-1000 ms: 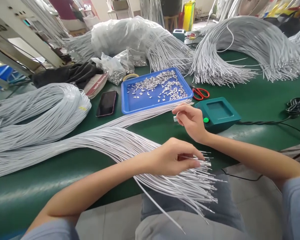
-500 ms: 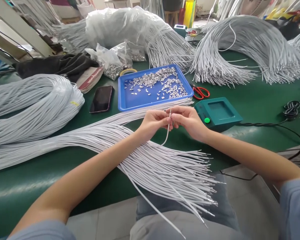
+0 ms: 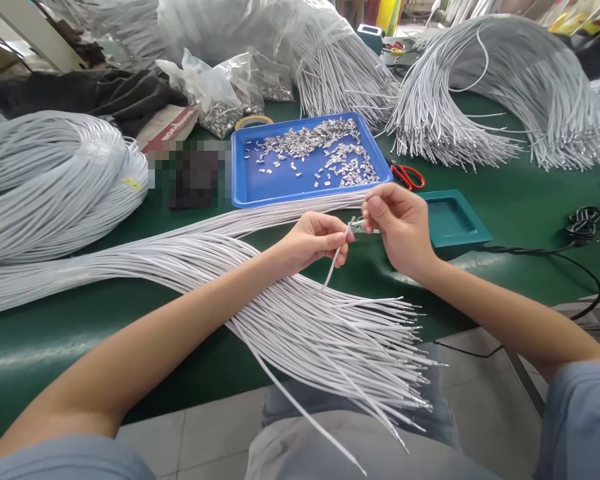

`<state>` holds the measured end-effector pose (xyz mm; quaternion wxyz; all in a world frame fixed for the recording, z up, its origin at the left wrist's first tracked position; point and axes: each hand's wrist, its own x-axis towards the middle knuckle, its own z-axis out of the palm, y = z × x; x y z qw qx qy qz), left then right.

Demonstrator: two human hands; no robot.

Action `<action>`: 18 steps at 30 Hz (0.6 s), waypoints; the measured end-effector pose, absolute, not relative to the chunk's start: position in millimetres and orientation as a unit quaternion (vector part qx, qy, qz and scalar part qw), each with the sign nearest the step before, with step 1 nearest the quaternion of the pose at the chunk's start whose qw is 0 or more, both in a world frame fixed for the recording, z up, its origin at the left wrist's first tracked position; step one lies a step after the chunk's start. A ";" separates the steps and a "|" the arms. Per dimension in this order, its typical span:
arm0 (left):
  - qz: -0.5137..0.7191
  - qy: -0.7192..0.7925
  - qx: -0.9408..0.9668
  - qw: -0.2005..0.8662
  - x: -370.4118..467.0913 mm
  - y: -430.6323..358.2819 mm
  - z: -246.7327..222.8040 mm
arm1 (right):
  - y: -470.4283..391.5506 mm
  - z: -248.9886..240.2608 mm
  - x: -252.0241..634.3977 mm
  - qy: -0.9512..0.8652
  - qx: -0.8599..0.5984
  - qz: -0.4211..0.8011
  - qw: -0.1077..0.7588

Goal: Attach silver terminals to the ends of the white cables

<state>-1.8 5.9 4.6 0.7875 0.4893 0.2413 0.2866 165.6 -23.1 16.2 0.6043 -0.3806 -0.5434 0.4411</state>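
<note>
Left fingers point(image 3: 336, 239) pinching a cable point(image 3: 331, 268) near its tip, mid-frame, right fingers point(image 3: 381, 207) curling close by, grip unclear, blue tray point(image 3: 275, 192) holding metal pieces point(image 3: 325, 137), upper centre

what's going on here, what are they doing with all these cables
A person is working on a single white cable with both hands. The left hand pinches it near its end, and the right hand is close beside that end, with thin strands between them; whether the right fingers grip the strands is hard to tell. Under the left forearm, a cable bundle fans out past the table edge. Beyond the hands lies a blue tray of small metal pieces.
</note>
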 end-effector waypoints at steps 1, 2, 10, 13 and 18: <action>0.295 0.241 0.486 0.786 -1.7 5.9 4.3 | -23.4 15.6 164.8 -0.533 -0.390 0.424 0.620; 0.307 0.239 0.484 0.784 -1.5 6.1 3.7 | -23.8 14.5 163.8 -0.527 -0.399 0.415 0.626; 0.347 0.206 0.485 0.776 -1.2 7.9 -2.7 | -26.7 7.6 160.7 -0.567 -0.377 0.446 0.581; 0.340 0.218 0.496 0.769 -1.0 6.8 -2.2 | -25.9 11.2 162.6 -0.579 -0.376 0.434 0.579; 0.362 0.245 0.545 0.716 0.9 5.7 -2.6 | -25.0 11.4 163.4 -0.586 -0.381 0.437 0.566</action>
